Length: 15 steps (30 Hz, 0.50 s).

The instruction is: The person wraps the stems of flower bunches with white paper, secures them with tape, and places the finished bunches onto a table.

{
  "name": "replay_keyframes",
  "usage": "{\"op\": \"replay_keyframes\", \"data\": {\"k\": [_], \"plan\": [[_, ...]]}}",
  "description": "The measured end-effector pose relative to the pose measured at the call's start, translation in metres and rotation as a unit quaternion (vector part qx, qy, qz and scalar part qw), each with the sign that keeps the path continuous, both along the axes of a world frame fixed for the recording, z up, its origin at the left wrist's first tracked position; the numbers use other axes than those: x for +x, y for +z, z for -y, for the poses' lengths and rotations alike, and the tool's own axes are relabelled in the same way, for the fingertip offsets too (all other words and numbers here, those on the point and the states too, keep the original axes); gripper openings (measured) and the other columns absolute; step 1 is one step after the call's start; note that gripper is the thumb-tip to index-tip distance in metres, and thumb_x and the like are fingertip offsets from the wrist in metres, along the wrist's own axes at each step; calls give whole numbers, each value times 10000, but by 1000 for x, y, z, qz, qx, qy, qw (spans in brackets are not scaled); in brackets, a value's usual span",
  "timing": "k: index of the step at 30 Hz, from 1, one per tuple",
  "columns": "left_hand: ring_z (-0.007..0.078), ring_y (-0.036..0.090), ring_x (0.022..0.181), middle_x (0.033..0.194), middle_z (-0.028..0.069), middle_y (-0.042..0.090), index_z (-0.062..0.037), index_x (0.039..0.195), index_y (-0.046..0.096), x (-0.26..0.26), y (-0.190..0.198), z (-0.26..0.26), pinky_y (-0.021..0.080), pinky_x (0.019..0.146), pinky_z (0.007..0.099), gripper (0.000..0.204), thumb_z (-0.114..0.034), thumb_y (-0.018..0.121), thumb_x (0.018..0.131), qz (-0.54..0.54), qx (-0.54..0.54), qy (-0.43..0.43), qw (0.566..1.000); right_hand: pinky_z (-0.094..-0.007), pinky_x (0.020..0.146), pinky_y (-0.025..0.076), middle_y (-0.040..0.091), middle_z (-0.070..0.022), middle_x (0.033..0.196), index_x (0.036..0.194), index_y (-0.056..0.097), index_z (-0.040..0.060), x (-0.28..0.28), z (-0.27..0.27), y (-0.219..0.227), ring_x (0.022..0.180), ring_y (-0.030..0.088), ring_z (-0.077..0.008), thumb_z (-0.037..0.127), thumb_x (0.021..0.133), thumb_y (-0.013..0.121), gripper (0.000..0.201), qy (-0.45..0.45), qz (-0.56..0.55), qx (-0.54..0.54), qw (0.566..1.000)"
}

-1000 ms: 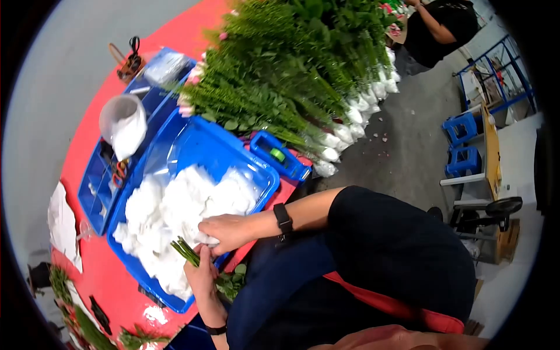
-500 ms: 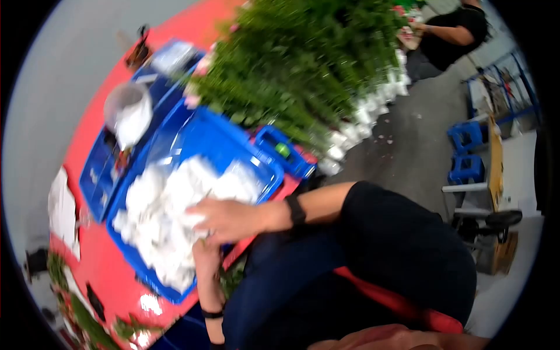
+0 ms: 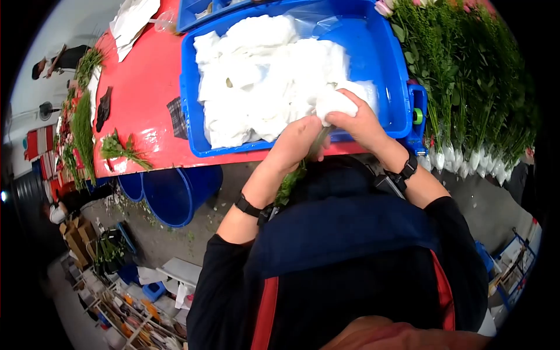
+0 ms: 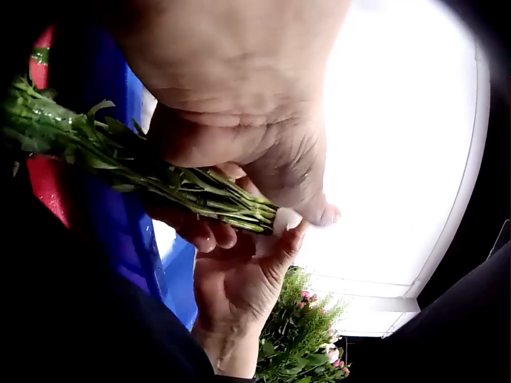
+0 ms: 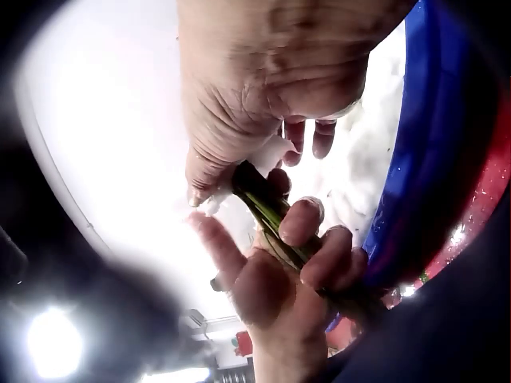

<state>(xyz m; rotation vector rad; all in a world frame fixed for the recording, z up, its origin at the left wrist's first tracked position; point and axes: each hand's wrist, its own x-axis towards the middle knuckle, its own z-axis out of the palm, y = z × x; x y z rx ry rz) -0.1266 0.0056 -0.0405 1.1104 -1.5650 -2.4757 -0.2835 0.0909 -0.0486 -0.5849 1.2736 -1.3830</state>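
My left hand [image 3: 297, 140] grips a bundle of cut green stems [image 4: 215, 195], its leaves hanging below the hand in the head view. Between the thumb and fingers of my right hand [image 3: 367, 125] is a wad of white cotton [image 3: 336, 105], held right at the cut stem ends. The right wrist view shows the stem ends [image 5: 254, 185] meeting the white wad under the right thumb. Both hands are over the near edge of a blue tray [image 3: 382, 58], which holds a heap of wet-looking white cotton [image 3: 251, 87].
Bouquets with white-wrapped stem ends [image 3: 466, 157] lie to the right. The red table [image 3: 146, 76] carries loose greenery [image 3: 119, 147], a dark cloth item [image 3: 104, 109] and white paper [image 3: 133, 23]. Blue bins [image 3: 169, 195] stand below its edge. A small blue holder [image 3: 415, 131] adjoins the tray.
The head view has turned, so the bouquets now lie at the right. My right hand has moved from spread over the cotton heap to holding a wad against the stem ends.
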Motion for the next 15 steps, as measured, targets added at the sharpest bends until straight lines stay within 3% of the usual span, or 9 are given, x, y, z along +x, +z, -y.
{"op": "replay_keyframes", "data": {"k": [3,5,7,10,13,15], "plan": [[125,473,483,648,53,556,-28,842,575,-2,2,-6,381,440,257,401,-298,341,1024,-1,8,51,999,-293,863,508,642,-107,1088,1193,529,0,11,8,4,945,631,-147,36,846,682,381,-9,111,-55,992],[125,466,471,646,54,557,-28,861,574,-1,-2,-6,375,434,255,387,-297,346,1021,-28,30,42,998,-318,877,510,652,-118,1091,1198,516,-3,19,12,5,959,646,-180,30,846,671,385,-9,180,-83,980],[130,486,482,661,66,566,-22,934,576,1,-4,-2,383,434,256,365,-293,346,1018,-20,48,22,998,-313,875,507,650,-119,1105,1174,539,-7,21,12,1,957,641,-173,42,838,682,369,18,144,-74,987],[134,521,518,695,78,580,-12,1020,572,0,12,-5,407,457,253,352,-285,349,1015,-7,66,86,994,-299,863,505,648,-115,1118,1130,580,-8,23,11,-8,960,630,-161,61,830,693,328,-5,99,-44,994],[105,511,497,688,34,577,-13,969,613,2,11,-8,400,455,242,320,-278,435,989,-97,38,129,986,-289,852,503,648,-108,1123,1104,612,-11,29,14,-2,970,615,-146,74,833,677,292,-33,92,-29,995],[105,528,536,723,46,582,-5,978,613,5,0,-7,415,485,240,314,-277,456,994,-84,-2,89,993,-307,869,510,641,-127,1143,1145,601,-25,32,19,9,1005,614,-171,92,842,631,327,-17,82,-36,996]]}}
